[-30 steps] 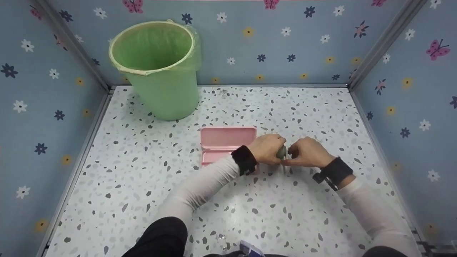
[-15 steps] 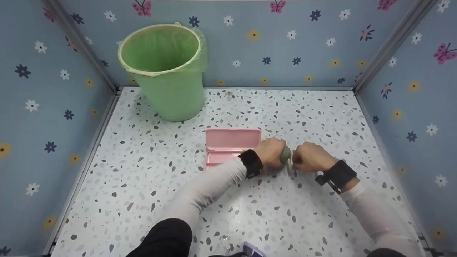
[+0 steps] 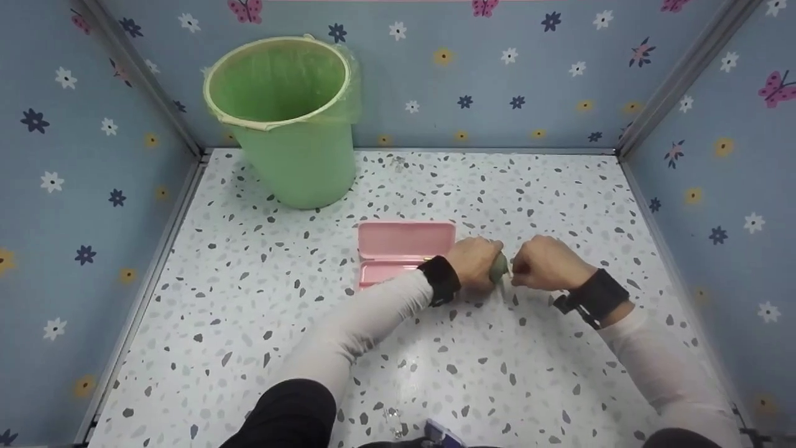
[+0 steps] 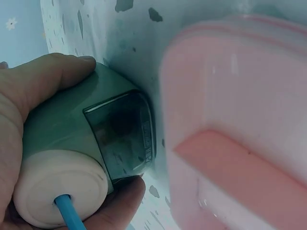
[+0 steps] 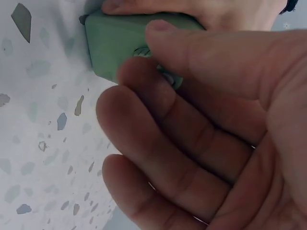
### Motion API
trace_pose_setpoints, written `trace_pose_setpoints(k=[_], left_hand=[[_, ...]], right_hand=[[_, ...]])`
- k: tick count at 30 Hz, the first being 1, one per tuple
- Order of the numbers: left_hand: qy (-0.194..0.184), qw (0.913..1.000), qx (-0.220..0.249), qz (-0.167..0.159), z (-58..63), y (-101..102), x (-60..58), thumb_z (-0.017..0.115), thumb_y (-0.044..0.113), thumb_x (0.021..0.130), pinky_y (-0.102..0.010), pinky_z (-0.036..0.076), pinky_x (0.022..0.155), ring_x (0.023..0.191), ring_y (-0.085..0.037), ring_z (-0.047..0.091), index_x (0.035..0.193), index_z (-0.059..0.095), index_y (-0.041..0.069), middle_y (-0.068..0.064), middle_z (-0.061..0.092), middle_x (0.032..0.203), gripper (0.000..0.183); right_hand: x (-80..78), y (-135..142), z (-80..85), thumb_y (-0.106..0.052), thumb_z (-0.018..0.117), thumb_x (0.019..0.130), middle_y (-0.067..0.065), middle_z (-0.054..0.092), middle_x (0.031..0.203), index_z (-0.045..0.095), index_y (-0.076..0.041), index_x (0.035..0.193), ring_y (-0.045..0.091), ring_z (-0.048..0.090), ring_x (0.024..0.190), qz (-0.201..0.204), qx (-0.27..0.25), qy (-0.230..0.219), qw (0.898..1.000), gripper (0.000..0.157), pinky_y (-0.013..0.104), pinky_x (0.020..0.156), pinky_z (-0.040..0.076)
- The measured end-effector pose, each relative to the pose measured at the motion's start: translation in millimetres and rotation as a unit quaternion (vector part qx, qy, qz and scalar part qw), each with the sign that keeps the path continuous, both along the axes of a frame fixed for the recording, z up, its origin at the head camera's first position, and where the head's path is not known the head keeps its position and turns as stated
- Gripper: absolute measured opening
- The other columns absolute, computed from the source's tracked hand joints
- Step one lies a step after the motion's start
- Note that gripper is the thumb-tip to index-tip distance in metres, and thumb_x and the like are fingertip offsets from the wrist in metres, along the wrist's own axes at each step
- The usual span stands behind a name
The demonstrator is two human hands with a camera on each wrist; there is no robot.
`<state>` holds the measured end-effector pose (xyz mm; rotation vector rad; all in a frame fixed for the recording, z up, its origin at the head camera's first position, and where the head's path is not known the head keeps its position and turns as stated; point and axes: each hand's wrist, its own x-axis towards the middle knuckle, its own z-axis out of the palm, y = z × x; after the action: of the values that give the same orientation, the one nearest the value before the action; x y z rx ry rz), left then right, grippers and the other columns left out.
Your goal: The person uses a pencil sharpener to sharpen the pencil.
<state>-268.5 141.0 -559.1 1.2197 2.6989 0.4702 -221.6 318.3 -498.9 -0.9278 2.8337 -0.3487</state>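
Note:
My left hand (image 3: 476, 264) grips a green pencil sharpener (image 4: 62, 115) and holds it on its side, to the right of a pink pencil case (image 3: 407, 239). A blue pencil (image 4: 70, 213) sticks into the sharpener's round cream front, beside a dark see-through shavings window (image 4: 124, 134). At the opposite end my right hand (image 3: 547, 264) has curled fingers and thumb at the sharpener's crank. A small metal piece (image 5: 169, 78) shows there in the right wrist view; fingers mostly cover the crank handle.
The pencil case lies with its lid raised, beneath my left wrist. A green lined bin (image 3: 305, 168) stands at the back left. Flowered panels (image 3: 472, 74) wall in the speckled table (image 3: 261, 323). A purple object (image 3: 443, 434) shows at the front edge.
My right hand has shifted round the crank end, its fingers changing from spread to curled. The left hand keeps its grip on the sharpener. The head view has shifted slightly.

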Motion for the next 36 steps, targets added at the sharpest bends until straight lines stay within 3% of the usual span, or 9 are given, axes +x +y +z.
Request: trace_pose_setpoints(k=[10,19,26,36], left_hand=[[-0.009,0.9999,-0.01,0.003,3.2,0.7,-0.8,0.075,0.026,0.054,-0.029,0.041,0.054,0.065,-0.014,0.05,0.092,0.047,0.02,0.005,0.05,0.076,0.048],[-0.032,0.9995,-0.006,-0.002,3.1,1.1,-0.8,0.075,0.026,0.054,-0.027,0.042,0.055,0.065,-0.013,0.05,0.09,0.047,0.022,0.006,0.051,0.076,0.046],[0.0,0.9998,-0.009,-0.02,1.9,-0.5,-2.2,0.074,0.029,0.054,-0.027,0.042,0.054,0.063,-0.014,0.05,0.089,0.048,0.019,0.004,0.05,0.075,0.045],[-0.012,0.9997,-0.02,-0.006,1.6,-0.6,-3.8,0.075,0.028,0.054,-0.027,0.042,0.052,0.063,-0.014,0.05,0.092,0.047,0.02,0.004,0.05,0.076,0.048]], right_hand=[[-3.8,1.2,8.4,-0.02,0.078,0.062,-0.019,0.052,0.055,0.065,-0.024,0.061,0.003,0.049,0.047,0.007,-0.03,-0.002,1.0,0.014,0.025,0.047,0.042],[-4.0,5.8,5.6,-0.019,0.078,0.062,-0.021,0.053,0.055,0.063,-0.027,0.059,0.0,0.047,0.046,0.02,-0.049,0.033,0.998,0.017,0.024,0.047,0.041],[-8.2,9.8,2.3,-0.02,0.079,0.065,-0.02,0.056,0.058,0.065,-0.025,0.062,-0.002,0.048,0.046,0.029,-0.086,0.041,0.995,0.015,0.022,0.046,0.042],[-17.0,9.9,5.1,-0.021,0.08,0.063,-0.019,0.056,0.058,0.067,-0.025,0.063,-0.001,0.048,0.047,0.01,-0.082,0.059,0.995,0.014,0.023,0.046,0.042]])
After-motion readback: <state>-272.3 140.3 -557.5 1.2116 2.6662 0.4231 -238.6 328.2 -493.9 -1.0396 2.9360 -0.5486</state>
